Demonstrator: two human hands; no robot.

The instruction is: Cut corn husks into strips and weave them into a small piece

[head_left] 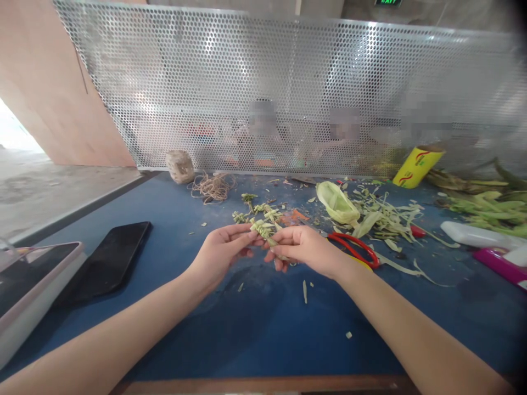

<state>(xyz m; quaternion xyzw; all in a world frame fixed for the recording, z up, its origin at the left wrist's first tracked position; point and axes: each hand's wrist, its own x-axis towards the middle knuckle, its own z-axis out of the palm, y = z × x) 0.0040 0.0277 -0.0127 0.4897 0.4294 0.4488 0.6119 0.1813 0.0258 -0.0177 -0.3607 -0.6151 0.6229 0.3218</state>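
Pinching a small woven knot of pale-green leaf strips (264,230) dead centre, just above the blue tabletop (255,329). Left hand (220,252) and right hand (307,249) both have fingers closed on it. Red-handled scissors (370,257) at 3 o'clock of it, flat black phone (107,260) at 9.

- Type: hand-craft workshop, shared bench; not a home.
- Bench: long blue work top (255,329), wood front edge.
- Divider: perforated metal screen (288,82) along the back; other people (263,131) seated behind it, blurred.
- Materials: cut leaf strips (382,216), pile of green leaves (486,208) at right, coil of twine (212,187).
- Tools: red-handled scissors (354,248) among offcuts.
- Product: woven leaf piece (265,230) held mid-bench, similar ones behind it.
- Bldg: bare concrete floor (49,186) at left, green exit sign (387,3) overhead.
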